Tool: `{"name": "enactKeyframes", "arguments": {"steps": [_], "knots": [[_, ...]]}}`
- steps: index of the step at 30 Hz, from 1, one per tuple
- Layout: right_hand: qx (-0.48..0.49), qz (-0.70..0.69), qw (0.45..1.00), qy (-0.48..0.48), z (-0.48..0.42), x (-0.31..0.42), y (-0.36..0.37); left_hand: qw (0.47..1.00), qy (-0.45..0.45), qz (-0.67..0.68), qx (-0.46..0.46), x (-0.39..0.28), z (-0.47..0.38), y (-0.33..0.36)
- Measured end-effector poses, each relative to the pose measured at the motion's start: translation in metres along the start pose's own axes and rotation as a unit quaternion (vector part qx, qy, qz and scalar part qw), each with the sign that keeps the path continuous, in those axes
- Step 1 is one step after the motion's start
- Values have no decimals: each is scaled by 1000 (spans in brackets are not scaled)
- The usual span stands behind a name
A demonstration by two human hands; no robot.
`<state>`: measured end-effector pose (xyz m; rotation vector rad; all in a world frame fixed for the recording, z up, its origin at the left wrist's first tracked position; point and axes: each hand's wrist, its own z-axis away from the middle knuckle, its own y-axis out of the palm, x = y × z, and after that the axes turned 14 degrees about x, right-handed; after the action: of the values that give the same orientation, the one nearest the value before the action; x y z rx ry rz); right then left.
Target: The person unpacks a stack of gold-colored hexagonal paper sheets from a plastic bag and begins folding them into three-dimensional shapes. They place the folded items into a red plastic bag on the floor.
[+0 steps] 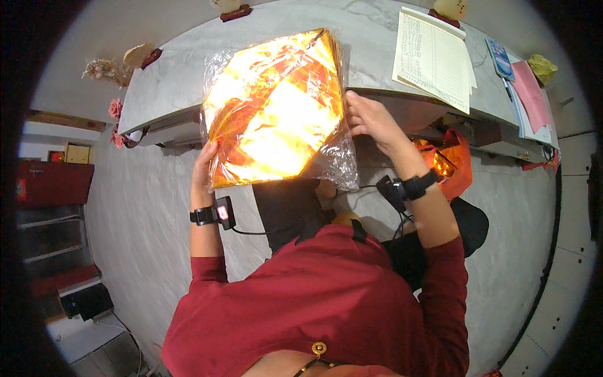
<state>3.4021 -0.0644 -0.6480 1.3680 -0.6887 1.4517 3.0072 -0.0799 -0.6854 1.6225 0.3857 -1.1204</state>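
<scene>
A large squarish stack of shiny gold foil sheets (278, 108) in a clear plastic wrapper (346, 165) is held up before me, tilted and overlapping the desk's front edge. Glare washes out much of its face. My left hand (203, 162) grips its lower left side, the fingers mostly hidden behind it. At the right side, my right hand (370, 115) holds the wrapper's edge with bent fingers; the fingertips are partly out of sight behind the plastic.
The grey marble-look desk (183, 80) carries a handwritten notepad (431, 59), a phone (500, 59) and pink paper (530, 94). Below it, an orange-red bag (454, 165) holds gold foil. Black wrist devices (224, 213) trail cables. Dried flowers (106, 70) stand at the left.
</scene>
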Motion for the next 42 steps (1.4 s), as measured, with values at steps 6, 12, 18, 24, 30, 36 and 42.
{"name": "enactKeyframes", "arguments": {"steps": [6,12,18,24,30,36,42], "knots": [[-32,13,999,-17,-18,-7,0,995,-30,-95,-27,-1,-3,1],[-64,46,995,-59,-6,-10,-3,995,-14,-94,-28,2,-5,5],[-30,-141,986,-87,5,-17,-5,996,16,-78,-29,9,-9,10],[17,-185,974,-130,6,-17,-10,998,20,-56,-31,15,-8,-3],[43,-192,970,-146,-16,13,-1,1000,11,-13,4,21,-10,-23],[75,-37,964,-252,-55,69,-15,1000,15,-10,-6,23,-11,-26],[119,18,977,-174,-49,84,-25,999,25,16,-23,28,-11,-31]]}}
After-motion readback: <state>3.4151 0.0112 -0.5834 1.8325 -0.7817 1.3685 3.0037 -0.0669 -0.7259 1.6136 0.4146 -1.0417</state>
